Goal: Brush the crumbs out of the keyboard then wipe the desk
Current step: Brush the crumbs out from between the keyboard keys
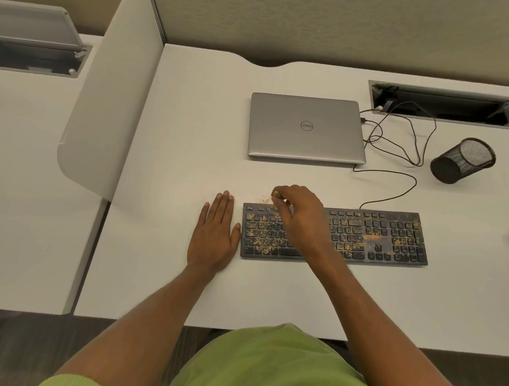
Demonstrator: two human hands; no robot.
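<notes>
A black keyboard [374, 237] lies on the white desk [190, 148], its keys sprinkled with tan crumbs [373, 237]. My right hand [300, 216] hovers over the keyboard's left half, fingers closed on a small brush [275, 201] whose tip touches the top key row. A few crumbs [264, 198] lie on the desk just behind the keyboard's top left corner. My left hand [215, 235] rests flat on the desk, fingers together, right against the keyboard's left end.
A closed silver laptop [307, 127] sits behind the keyboard, with black cables [397, 147] running to an open cable tray [446, 105]. A black mesh cup [463, 161] lies tipped at the right. A white divider panel [104, 111] stands at the left.
</notes>
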